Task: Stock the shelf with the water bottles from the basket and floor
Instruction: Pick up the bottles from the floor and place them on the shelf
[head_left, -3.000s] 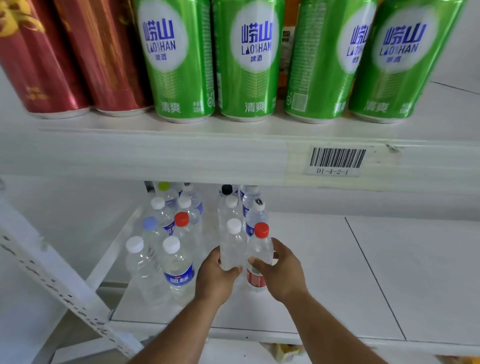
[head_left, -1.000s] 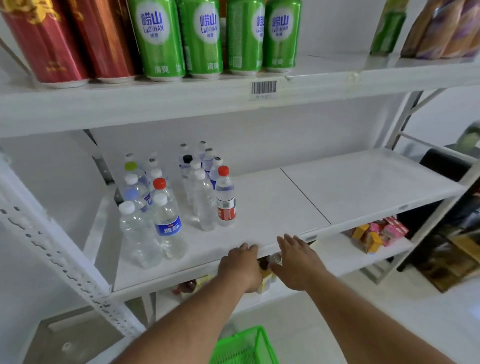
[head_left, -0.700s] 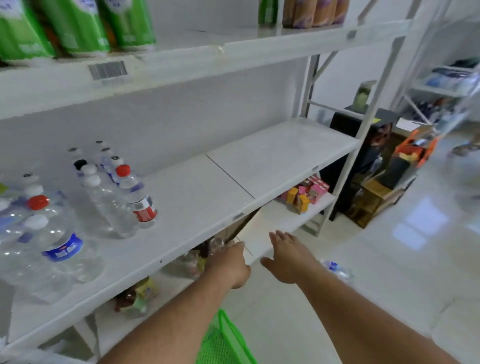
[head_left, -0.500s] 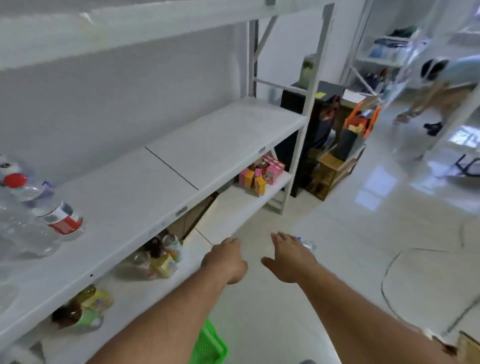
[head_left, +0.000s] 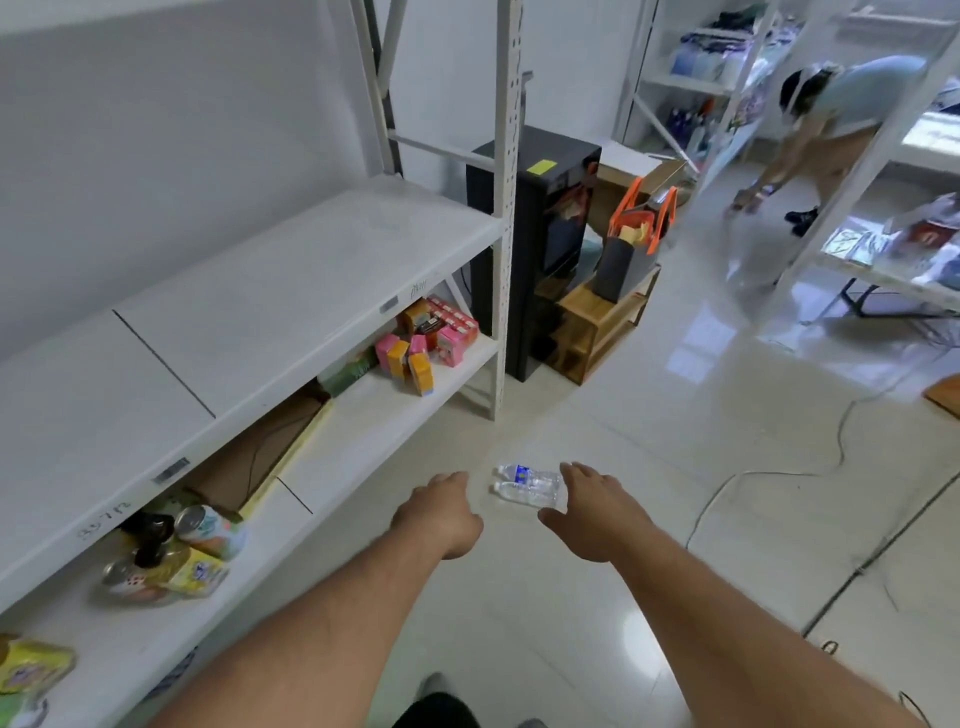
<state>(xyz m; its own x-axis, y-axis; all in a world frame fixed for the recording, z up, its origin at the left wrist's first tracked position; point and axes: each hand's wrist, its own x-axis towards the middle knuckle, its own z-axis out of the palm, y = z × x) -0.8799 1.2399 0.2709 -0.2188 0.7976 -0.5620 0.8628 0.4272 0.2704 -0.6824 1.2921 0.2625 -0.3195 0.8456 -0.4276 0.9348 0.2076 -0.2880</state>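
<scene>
Water bottles (head_left: 527, 484) lie on their sides on the floor (head_left: 675, 415), close together just beyond the two outstretched hands; the count appears to be two, though blur prevents certainty. The step in hand is judged to be retrieval of floor stock for the shelf.

Left hand (head_left: 441, 512): the grip is loosely curled and holds nothing. Right hand (head_left: 589, 512): the grip is spread, fingers extended toward the bottles, with no contact visible. The fingertips overlap the bottles in this view (the camera looks down from above, so the actual gap cannot be judged).

The next move calls for lowering both hands, closing one grip round each bottle body, and carrying the bottles to the white shelf (head_left: 249, 322) on the left.

Materials and shapes:
- Bottles: clear, thin plastic cylinders, one with a blue label. They will likely roll if nudged and dent under a hard squeeze.
- Floor: glossy pale tile with reflections, offering little friction.
- Shelf: flat, matte white boards on perforated metal uprights, with small snack boxes (head_left: 421, 343) on the tier below.
</scene>
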